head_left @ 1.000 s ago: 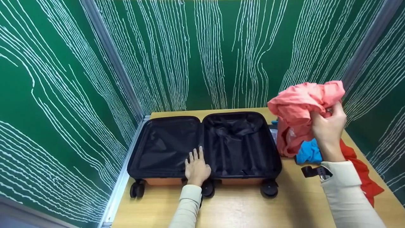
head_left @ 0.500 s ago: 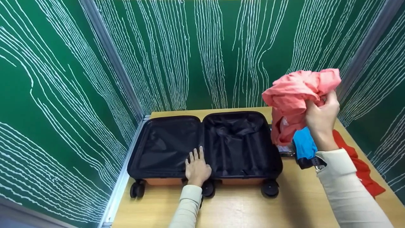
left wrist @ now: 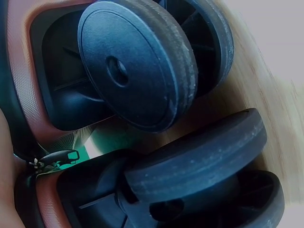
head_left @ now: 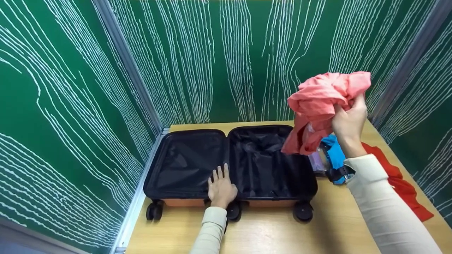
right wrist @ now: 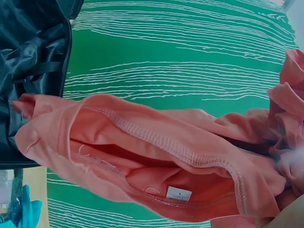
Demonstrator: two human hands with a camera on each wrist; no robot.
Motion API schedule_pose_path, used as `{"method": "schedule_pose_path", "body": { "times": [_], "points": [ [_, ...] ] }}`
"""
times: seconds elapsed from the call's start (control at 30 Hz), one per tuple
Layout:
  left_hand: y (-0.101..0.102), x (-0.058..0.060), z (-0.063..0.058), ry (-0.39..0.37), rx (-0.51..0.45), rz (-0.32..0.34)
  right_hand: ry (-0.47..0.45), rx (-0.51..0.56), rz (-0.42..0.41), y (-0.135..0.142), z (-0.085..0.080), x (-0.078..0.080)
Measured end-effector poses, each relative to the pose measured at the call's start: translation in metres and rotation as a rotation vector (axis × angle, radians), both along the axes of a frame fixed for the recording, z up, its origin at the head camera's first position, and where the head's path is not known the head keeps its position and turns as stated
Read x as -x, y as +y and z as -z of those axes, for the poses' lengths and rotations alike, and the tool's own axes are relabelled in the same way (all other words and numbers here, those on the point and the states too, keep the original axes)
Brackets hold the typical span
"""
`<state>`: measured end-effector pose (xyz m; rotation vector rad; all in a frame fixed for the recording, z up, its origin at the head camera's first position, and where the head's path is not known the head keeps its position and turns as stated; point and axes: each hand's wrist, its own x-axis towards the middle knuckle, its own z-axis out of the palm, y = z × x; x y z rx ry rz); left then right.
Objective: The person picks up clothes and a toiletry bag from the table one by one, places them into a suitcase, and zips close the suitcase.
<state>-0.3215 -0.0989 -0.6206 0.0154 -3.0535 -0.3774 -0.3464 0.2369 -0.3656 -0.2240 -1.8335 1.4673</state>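
An open suitcase with a black lining lies flat on the table, both halves facing up. My left hand rests with straight fingers on its near edge, where the halves meet. Black wheels and a zipper pull show beside that hand in the left wrist view. Above the right half, my right hand grips a bunched pink garment, which hangs down in front of the suitcase's far right corner. Stitched seams and a small white label show inside the garment in the right wrist view.
Right of the suitcase are a blue cloth, a clear pouch and a red cloth, partly hidden behind the right arm. Green panels with white wavy lines enclose the wooden table at the back and sides.
My right hand has moved left and up with the pink garment, bringing it over the suitcase's right half. More of the clear pouch shows. My left hand has stayed in place.
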Motion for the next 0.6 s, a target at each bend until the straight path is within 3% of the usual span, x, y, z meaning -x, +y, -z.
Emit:
{"method": "schedule_pose_path", "body": {
  "times": [0.6],
  "points": [
    [0.001,0.001,0.000,-0.003,0.000,-0.005,-0.091,-0.129,0.006,-0.010,0.032,0.040]
  ]
}}
